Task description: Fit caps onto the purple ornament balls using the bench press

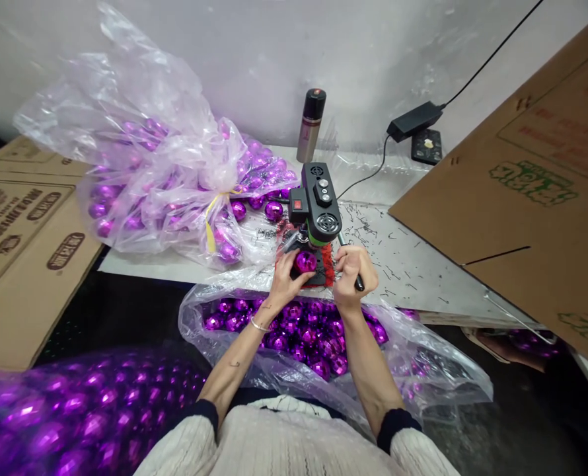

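Observation:
My left hand (pixel 285 277) is closed around a shiny purple faceted ball (pixel 305 262), holding it under a small black bench machine (pixel 316 201) with a red switch. My right hand (pixel 354 272) grips the machine's black lever handle (pixel 358 284) just right of the ball. A red pad (pixel 328 261) lies under the machine's base. Directly below my hands, an open clear plastic bag (pixel 254 304) holds many purple balls (pixel 304 334).
A large tied plastic bag of purple balls (pixel 145 178) lies at the left on the white table (pixel 413 271), which is strewn with small wire bits. Cardboard sheets (pixel 522 198) lean at right, cartons (pixel 21 238) at left. A spray can (pixel 312 125) and power adapter (pixel 413 120) stand behind.

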Action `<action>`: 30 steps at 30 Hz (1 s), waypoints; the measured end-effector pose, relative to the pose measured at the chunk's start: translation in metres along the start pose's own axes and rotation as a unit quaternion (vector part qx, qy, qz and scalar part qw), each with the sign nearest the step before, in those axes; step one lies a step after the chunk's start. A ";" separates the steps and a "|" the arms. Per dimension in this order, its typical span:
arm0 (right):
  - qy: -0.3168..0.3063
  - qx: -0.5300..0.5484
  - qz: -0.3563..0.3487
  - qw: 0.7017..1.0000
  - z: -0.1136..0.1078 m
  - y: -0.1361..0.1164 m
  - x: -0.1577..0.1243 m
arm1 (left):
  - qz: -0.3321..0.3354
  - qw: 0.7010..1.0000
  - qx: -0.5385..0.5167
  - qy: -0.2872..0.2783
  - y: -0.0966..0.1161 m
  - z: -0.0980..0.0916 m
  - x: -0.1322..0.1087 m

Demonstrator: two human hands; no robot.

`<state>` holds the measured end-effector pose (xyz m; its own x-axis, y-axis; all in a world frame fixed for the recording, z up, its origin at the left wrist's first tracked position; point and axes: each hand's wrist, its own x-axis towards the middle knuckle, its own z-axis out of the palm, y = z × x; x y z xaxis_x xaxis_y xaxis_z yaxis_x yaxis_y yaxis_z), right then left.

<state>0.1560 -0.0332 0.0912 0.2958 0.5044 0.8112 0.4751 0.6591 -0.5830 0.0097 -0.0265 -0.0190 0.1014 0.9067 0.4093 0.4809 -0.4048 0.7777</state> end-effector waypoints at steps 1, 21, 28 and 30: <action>-0.006 0.001 0.004 1.000 -0.001 -0.003 0.003 | 0.028 1.000 0.010 -0.007 0.004 -0.004 -0.012; -0.024 0.017 -0.047 0.998 -0.004 0.006 -0.010 | -0.368 0.927 0.069 0.022 -0.014 -0.056 0.189; -0.023 0.019 -0.027 0.999 -0.003 -0.004 0.001 | -0.350 0.899 -0.256 0.066 -0.001 -0.064 0.117; -0.019 0.024 -0.019 0.999 -0.002 -0.008 0.007 | -0.341 0.848 -0.396 0.089 0.006 -0.061 0.079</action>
<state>0.1560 -0.0365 0.1014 0.2474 0.4987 0.8307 0.4447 0.7033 -0.5547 -0.0328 0.0359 0.0474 -0.1312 0.9581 -0.2548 -0.3675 0.1916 0.9100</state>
